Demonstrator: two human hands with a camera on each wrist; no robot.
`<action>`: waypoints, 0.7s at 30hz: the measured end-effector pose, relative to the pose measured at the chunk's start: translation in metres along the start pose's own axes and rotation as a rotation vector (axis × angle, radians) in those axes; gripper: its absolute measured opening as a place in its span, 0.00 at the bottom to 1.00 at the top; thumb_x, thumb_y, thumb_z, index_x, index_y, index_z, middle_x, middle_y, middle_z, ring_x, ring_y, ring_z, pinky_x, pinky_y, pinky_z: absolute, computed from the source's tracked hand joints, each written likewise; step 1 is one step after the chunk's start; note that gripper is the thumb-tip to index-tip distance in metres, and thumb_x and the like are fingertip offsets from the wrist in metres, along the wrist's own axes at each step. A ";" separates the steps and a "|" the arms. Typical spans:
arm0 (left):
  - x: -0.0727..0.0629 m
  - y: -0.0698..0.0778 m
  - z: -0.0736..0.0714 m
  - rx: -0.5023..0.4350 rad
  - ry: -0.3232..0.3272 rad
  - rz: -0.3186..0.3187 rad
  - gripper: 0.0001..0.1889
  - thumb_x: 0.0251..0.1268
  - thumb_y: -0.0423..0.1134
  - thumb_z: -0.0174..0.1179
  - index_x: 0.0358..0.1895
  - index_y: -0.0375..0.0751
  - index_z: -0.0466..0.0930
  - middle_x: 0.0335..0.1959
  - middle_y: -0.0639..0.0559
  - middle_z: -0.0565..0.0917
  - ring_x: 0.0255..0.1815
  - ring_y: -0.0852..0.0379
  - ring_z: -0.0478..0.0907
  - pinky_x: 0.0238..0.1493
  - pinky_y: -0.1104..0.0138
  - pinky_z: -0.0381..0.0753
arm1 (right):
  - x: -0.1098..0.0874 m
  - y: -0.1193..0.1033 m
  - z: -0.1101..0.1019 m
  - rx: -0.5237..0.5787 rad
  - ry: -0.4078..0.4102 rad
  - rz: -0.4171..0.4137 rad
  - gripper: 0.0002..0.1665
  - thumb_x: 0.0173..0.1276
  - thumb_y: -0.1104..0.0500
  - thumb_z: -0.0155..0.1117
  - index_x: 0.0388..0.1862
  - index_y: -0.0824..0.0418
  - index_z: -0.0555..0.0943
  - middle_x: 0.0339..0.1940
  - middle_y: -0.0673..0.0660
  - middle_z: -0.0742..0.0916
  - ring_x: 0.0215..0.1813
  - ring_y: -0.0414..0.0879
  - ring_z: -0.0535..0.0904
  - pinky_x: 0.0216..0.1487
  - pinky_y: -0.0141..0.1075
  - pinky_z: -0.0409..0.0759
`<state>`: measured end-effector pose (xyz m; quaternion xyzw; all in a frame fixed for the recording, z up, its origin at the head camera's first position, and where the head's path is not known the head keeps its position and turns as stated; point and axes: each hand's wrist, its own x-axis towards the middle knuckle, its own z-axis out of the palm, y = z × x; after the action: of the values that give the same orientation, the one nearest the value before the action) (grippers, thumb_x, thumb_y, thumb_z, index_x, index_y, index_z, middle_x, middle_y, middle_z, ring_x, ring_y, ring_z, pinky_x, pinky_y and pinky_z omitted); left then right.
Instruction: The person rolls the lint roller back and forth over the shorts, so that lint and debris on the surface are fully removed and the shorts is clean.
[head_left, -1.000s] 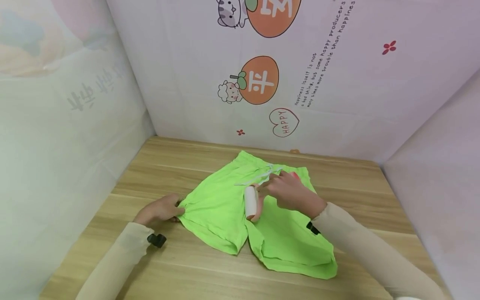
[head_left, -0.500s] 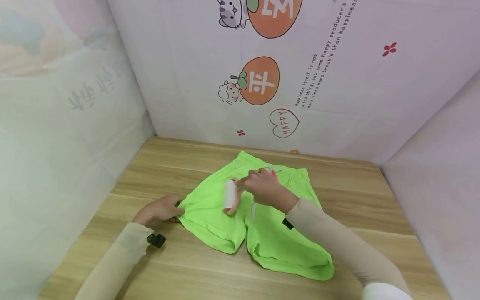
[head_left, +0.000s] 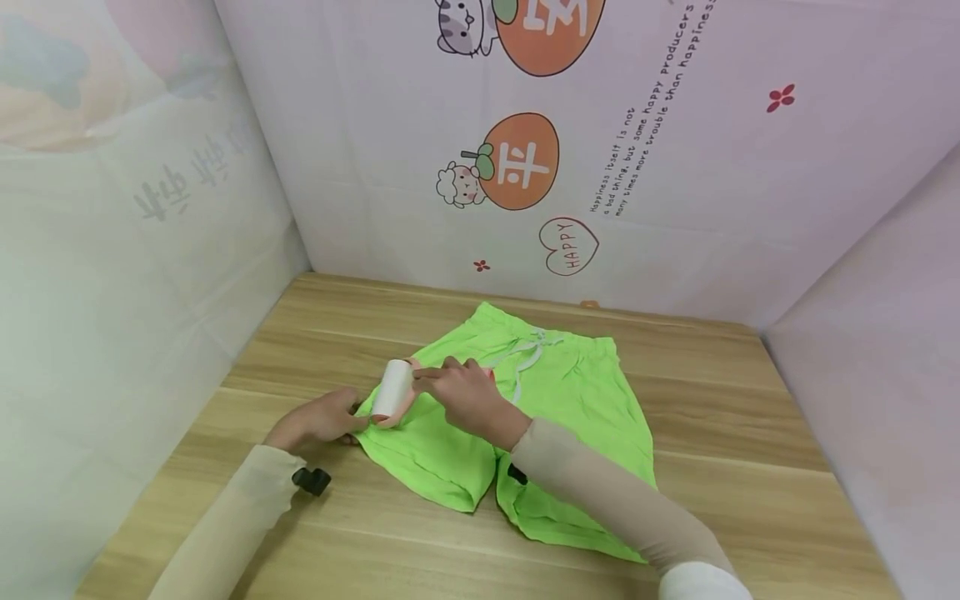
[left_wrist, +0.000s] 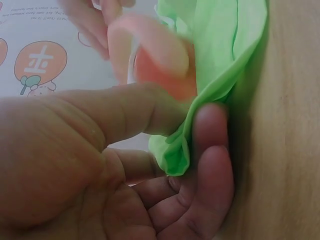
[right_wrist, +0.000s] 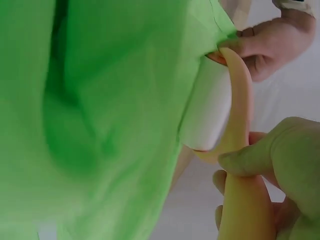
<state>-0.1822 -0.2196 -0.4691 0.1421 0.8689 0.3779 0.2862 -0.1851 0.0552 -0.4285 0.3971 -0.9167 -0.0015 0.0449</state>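
Bright green shorts [head_left: 442, 450] with a white drawstring [head_left: 528, 360] lie spread on the wooden table. At their left leg edge my left hand [head_left: 326, 417] pinches a fold of the cloth; the left wrist view shows the green fold [left_wrist: 175, 155] between thumb and fingers. My right hand [head_left: 468, 396] grips the handle of a lint roller [head_left: 392, 390], whose white cylinder lies against the shorts close to my left fingers. In the right wrist view the roller's curved arm [right_wrist: 242, 95] and its handle [right_wrist: 245, 205] show, with my right thumb and fingers wrapped round the handle.
The wooden table [head_left: 420, 550] extends around the shorts. A printed white back wall [head_left: 375, 167] rises behind it, with plain sheets at the left and right sides. A black wrist camera [head_left: 311, 481] sits at my left cuff.
My right hand has carried the lint roller leftward across the shorts, from near the middle to the left leg edge. The drawstring has come into fuller view. My left hand has stayed in place.
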 end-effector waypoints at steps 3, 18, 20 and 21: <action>-0.001 0.000 0.000 -0.027 -0.003 -0.016 0.10 0.78 0.33 0.55 0.52 0.28 0.77 0.32 0.47 0.79 0.28 0.56 0.75 0.30 0.69 0.77 | 0.000 -0.002 0.008 0.026 0.017 0.009 0.35 0.69 0.74 0.66 0.68 0.46 0.83 0.73 0.44 0.82 0.54 0.51 0.84 0.39 0.41 0.82; -0.002 0.003 -0.001 -0.010 -0.018 -0.026 0.07 0.74 0.31 0.52 0.46 0.36 0.79 0.27 0.52 0.79 0.26 0.59 0.74 0.30 0.70 0.76 | -0.064 0.019 -0.003 0.169 0.077 -0.155 0.42 0.60 0.84 0.60 0.63 0.47 0.87 0.65 0.47 0.88 0.36 0.48 0.80 0.24 0.27 0.58; -0.002 0.002 -0.001 -0.003 -0.026 -0.032 0.08 0.74 0.32 0.52 0.47 0.37 0.79 0.27 0.54 0.79 0.25 0.60 0.74 0.30 0.72 0.77 | -0.076 0.025 -0.005 0.170 0.071 -0.166 0.41 0.59 0.84 0.61 0.62 0.48 0.87 0.65 0.47 0.88 0.39 0.49 0.82 0.26 0.27 0.63; -0.002 0.002 -0.001 0.002 -0.031 -0.028 0.08 0.74 0.31 0.51 0.48 0.36 0.79 0.27 0.54 0.78 0.25 0.61 0.74 0.30 0.72 0.77 | -0.081 0.029 -0.006 0.171 0.069 -0.168 0.41 0.59 0.84 0.62 0.62 0.49 0.88 0.65 0.47 0.88 0.40 0.49 0.83 0.27 0.27 0.65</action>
<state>-0.1818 -0.2197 -0.4662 0.1360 0.8668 0.3706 0.3046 -0.1500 0.1341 -0.4284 0.4748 -0.8749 0.0864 0.0419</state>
